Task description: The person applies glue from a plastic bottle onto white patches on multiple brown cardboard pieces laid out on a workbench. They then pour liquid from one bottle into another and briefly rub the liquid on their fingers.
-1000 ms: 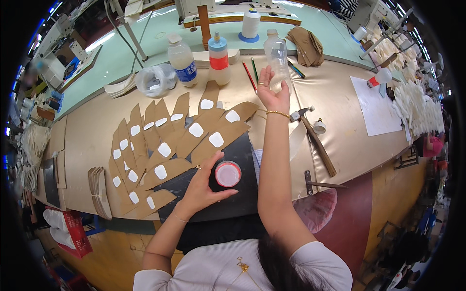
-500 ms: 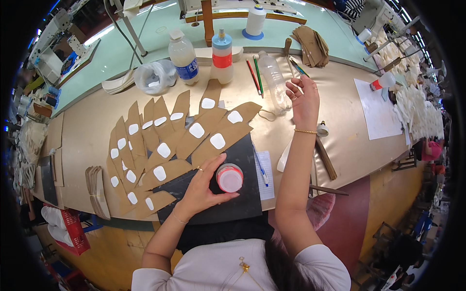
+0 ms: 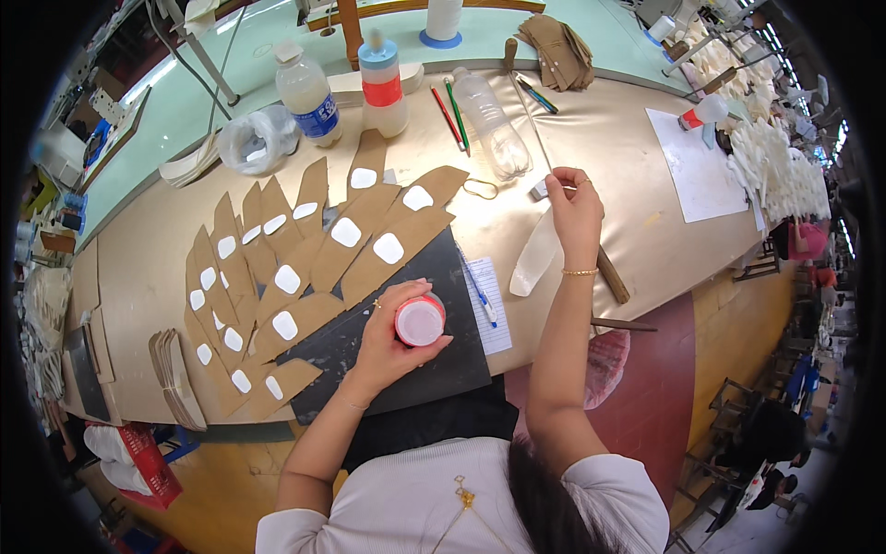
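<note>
My left hand (image 3: 392, 342) is wrapped round a small red jar with a pale pink top (image 3: 420, 322), over a black board (image 3: 369, 355). To its left, brown flat pieces (image 3: 318, 268) overlap in a fan, each bearing a white rounded patch. My right hand (image 3: 577, 217) is over the table, thumb and fingers pinched together. Its fingertips are at the lower end of a thin rod with a wooden handle (image 3: 510, 54). Whether they hold anything is too small to tell. A small grey block (image 3: 539, 191) shows beside them, and a pale translucent strip (image 3: 537, 258) lies below.
Two filled bottles, one with a blue label (image 3: 312, 102) and one with a red band (image 3: 381, 90), stand at the back. An empty clear bottle (image 3: 494, 125) lies beside coloured pencils (image 3: 457, 115). A pen (image 3: 480, 294) rests on lined paper (image 3: 489, 323). A wooden handle (image 3: 612, 277) is right of my wrist.
My right hand has come down and nearer across the table, and its fingers have closed together. The left hand keeps its hold on the jar. The whole view has shifted slightly.
</note>
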Demonstrator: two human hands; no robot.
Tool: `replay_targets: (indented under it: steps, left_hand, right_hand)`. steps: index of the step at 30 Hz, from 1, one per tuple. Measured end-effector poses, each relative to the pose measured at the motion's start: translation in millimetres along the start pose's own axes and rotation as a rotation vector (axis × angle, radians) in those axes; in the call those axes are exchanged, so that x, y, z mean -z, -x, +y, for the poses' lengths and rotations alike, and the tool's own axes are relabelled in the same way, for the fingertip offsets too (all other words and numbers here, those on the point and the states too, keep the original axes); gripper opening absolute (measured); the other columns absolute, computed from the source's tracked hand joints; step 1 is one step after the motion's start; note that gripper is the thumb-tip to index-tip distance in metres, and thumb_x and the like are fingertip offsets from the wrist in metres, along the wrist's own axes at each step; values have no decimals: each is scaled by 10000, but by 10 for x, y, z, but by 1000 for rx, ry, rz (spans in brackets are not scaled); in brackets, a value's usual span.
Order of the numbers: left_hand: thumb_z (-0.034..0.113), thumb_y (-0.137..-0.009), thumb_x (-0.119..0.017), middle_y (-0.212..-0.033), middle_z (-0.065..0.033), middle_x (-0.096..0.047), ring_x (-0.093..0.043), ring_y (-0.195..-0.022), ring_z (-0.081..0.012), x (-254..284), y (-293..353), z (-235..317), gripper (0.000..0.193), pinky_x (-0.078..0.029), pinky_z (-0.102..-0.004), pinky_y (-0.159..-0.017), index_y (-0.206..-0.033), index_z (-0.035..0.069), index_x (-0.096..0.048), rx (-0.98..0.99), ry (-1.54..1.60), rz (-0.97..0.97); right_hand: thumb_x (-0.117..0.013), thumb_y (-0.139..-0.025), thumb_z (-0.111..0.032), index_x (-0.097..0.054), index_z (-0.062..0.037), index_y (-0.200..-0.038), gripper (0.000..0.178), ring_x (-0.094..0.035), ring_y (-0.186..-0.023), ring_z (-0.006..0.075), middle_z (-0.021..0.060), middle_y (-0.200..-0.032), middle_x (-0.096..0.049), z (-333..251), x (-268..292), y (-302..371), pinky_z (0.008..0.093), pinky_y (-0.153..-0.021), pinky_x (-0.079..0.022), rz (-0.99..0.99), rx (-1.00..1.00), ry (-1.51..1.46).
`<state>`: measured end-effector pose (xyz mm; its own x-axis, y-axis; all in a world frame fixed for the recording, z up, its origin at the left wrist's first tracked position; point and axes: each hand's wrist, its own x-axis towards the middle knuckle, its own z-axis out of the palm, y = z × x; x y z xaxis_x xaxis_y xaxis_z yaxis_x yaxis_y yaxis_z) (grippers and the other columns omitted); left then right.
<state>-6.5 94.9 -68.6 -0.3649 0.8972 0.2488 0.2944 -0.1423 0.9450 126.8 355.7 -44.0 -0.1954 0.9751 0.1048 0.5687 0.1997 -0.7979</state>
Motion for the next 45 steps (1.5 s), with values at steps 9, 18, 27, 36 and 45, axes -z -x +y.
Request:
replay_targets:
  steps: [9,18,27,36,45]
  left_hand:
    - [116,-616,-838,-1154,-133,-558,-554,-1068,-266,-103,40,-209,688,-448,-349,-902,-1196,60,-471,-63,28,107]
    - [116,-617,-833,-1133,-114,-566,-566,-1030,-265,-97,26,-190,668,-451,-347,-880,-1183,67,-482,-100,0,104]
    - [146,-616,-836,-1091,-111,-581,-572,-1012,-261,-68,41,-184,638,-460,-344,-865,-1158,61,-511,-98,-35,131]
    - [289,-633,-812,-981,-139,-630,-636,-863,-268,180,58,362,630,-490,-326,-796,-1126,11,-535,47,106,-162]
    - [319,-691,-759,-974,-92,-629,-604,-923,-204,211,121,554,616,-466,-300,-838,-1154,-2,-511,310,702,-450]
  right_hand:
    - [-583,-862,-297,-534,-99,-1199,393,-418,-1135,384,111,-1311,-392,214,215,-185,516,-940,-366,433,-214,410]
    - [-558,-850,-507,-598,-12,-1099,556,-558,-945,383,227,-1011,-570,960,168,-291,470,-849,-451,299,-282,408]
    - [-535,-935,-318,-495,-6,-992,319,-614,-818,221,134,-964,-614,29,151,289,354,-806,-510,-6,-101,-1323]
    - [-641,-787,-521,-513,18,-1159,667,-579,-1041,279,162,-1099,-579,-651,-32,1501,411,-948,-437,-758,41,-1042]
    - [-699,-777,-421,-597,18,-1110,560,-526,-1153,295,164,-1169,-579,-824,202,1518,417,-965,-417,-973,250,-981]
